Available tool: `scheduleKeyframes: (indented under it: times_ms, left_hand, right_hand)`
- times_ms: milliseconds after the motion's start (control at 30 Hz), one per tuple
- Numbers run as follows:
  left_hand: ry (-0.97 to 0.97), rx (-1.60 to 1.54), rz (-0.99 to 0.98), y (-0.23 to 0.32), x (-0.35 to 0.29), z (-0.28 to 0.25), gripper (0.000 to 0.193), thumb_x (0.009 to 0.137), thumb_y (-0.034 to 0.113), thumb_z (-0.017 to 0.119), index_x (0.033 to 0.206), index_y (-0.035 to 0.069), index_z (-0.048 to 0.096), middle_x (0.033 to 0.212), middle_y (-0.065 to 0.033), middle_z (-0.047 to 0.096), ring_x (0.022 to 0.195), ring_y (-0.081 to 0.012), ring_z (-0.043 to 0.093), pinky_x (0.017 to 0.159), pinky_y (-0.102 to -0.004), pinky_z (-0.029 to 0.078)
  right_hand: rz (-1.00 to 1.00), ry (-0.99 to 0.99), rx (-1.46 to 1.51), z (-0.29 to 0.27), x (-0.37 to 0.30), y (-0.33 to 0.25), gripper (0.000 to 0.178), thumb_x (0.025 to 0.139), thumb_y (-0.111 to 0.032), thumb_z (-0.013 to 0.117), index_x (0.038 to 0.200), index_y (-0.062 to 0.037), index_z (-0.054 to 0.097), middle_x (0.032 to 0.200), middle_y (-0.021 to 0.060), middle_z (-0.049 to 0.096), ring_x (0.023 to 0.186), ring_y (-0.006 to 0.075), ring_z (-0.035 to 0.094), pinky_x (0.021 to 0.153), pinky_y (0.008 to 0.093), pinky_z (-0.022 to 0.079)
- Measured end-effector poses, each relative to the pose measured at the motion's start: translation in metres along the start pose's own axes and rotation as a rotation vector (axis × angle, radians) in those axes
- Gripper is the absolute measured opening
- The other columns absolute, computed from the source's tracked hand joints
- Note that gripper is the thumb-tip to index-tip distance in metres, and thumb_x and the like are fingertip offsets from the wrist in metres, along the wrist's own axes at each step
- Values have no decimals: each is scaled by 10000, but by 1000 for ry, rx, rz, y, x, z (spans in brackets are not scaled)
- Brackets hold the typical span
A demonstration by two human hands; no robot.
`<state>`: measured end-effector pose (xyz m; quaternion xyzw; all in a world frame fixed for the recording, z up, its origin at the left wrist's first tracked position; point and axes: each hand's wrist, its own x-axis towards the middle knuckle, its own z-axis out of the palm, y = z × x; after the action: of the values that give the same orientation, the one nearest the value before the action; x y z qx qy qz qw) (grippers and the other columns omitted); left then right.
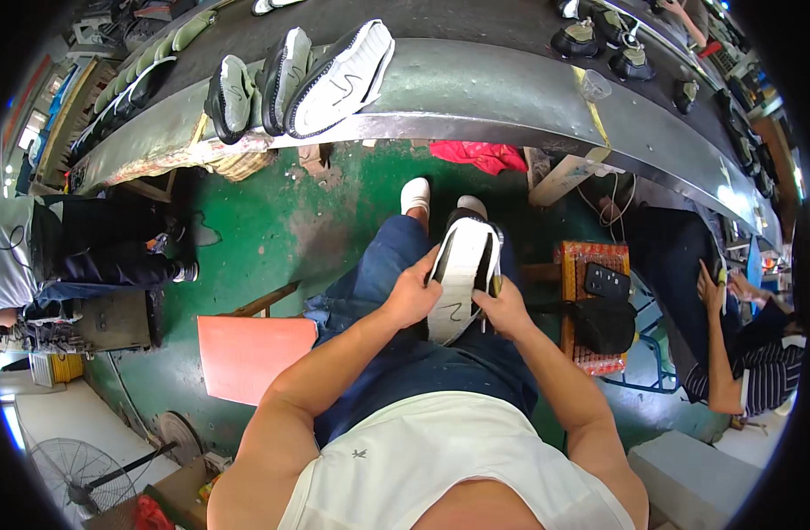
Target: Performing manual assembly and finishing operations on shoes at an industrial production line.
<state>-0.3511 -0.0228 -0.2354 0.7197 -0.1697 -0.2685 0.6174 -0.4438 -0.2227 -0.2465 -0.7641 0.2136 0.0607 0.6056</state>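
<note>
Above my lap I hold a white-and-black shoe (460, 287), with a dark squiggle near its lower end. My left hand (413, 291) grips its left edge, thumb on the white face. At the right edge is my right hand (504, 307), closed, with the thumb near the shoe. A slim tool (496, 284) with a yellowish part shows between its fingers, and a thin metal bit sticks out below. The tool's kind is too small to tell.
Ahead runs a metal-edged conveyor bench (475, 84) carrying several shoes, including a white one (343, 79). Left of my legs is a pink board (253, 356). A beaded seat (590, 349) on my right holds a black pouch (602, 323). Co-workers sit on both sides; a fan (78, 481) stands lower left.
</note>
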Motion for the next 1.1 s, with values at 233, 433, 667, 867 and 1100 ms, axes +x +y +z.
scheduleKeyframes:
  times_ms: [233,433,667,867,1100]
  left_hand:
    - [-316,-311,-235,10,11,-2,992,727,-109,525,1628,102,168,1493,-124,475,1379,-200,447,1117,-279,350]
    - [-266,-132,-252,7,-8,17,949,754,-65,529,1608,22,124,1497,-181,461,1412,-257,433,1157,-319,337]
    - [-357,-186,-255,0,-11,25,872,881,55,547,1612,10,74,1570,-172,363,1442,-242,378,1188,-344,284]
    - [92,-625,-562,1,13,42,695,1084,538,256,1517,15,401,1474,-120,515,1310,-252,522,1103,-354,404]
    - [323,331,-236,-27,20,32,585,1092,416,285,1334,-11,602,1217,-284,657,1168,-440,615,1010,-438,477]
  right_hand:
    - [117,-91,-271,-50,-2,-24,369,889,-263,721,1028,47,578,789,149,697,726,219,702,676,380,551]
    - [40,-259,-438,-95,-53,-60,295,952,-228,619,1098,28,604,885,193,704,834,355,694,779,420,530]
    - [-449,-366,-900,-81,-27,-76,321,910,-156,642,1119,85,602,1003,276,680,995,430,658,859,492,525]
    - [-311,-421,-1076,-47,-22,-67,210,871,-186,658,930,15,643,842,206,707,826,392,699,722,497,546]
    - [-299,-406,-919,-59,-10,-64,295,894,-150,665,1064,72,571,1008,270,654,970,423,655,864,478,529]
